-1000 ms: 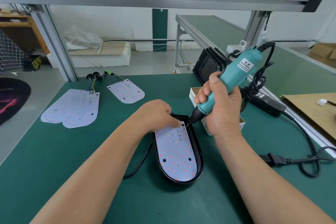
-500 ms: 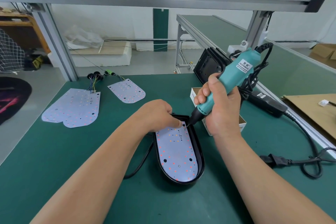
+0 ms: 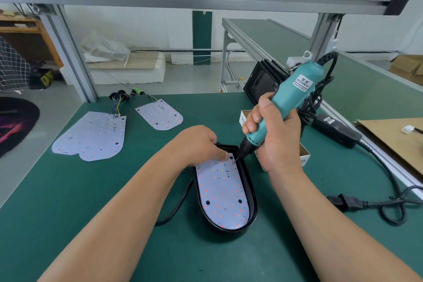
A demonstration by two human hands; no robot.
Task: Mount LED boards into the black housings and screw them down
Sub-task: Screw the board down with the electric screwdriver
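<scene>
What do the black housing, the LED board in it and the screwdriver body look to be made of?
Black housing: likely moulded plastic, smooth, slightly glossy rim. LED board: thin flat sheet, matte white face dotted with small LEDs; core hidden. Screwdriver: teal plastic body, matte, printed label.

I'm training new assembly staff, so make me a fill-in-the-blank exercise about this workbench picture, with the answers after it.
The right hand grips the electric screwdriver, its bit pointing ____ onto the LED board.
The left hand rests on that board, which lies ____ the black housing.
Spare LED boards lie on the table to the person's ____.
Missing words: down; inside; left.
</scene>
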